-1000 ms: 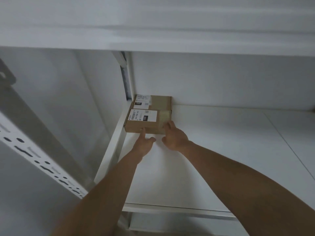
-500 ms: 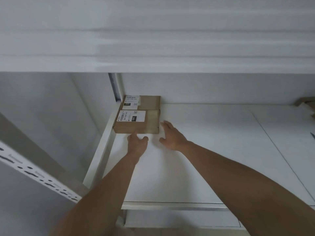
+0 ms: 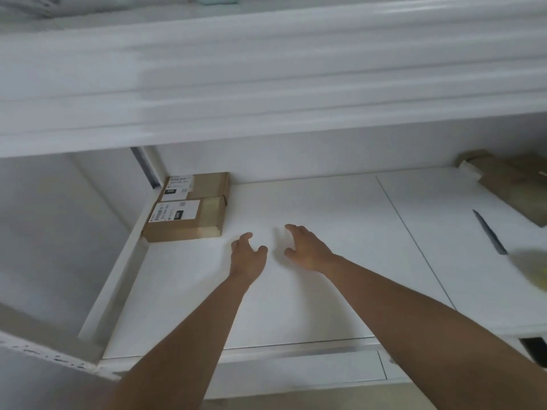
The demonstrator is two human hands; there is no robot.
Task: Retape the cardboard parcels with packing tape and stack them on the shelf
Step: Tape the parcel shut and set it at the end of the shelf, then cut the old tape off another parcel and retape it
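Note:
Two flat cardboard parcels with white labels lie in the far left corner of the white shelf (image 3: 296,306). The near parcel (image 3: 185,220) shows clear tape along its right end; the far parcel (image 3: 196,186) sits right behind it against the back wall. My left hand (image 3: 247,254) hovers over the shelf just right of the near parcel, fingers loosely spread, holding nothing. My right hand (image 3: 307,250) is beside it, also empty with relaxed fingers. Neither hand touches a parcel.
An upper shelf board (image 3: 266,93) overhangs closely. More cardboard (image 3: 503,179) lies at the far right of the shelf, with a dark blade-like tool (image 3: 490,232) and a blurred yellow thing (image 3: 535,270) near it. A perforated metal upright (image 3: 44,350) stands at lower left.
Both hands have left the near parcel and drawn back toward me and to the right. The view has swung right, bringing the cardboard and tool into sight.

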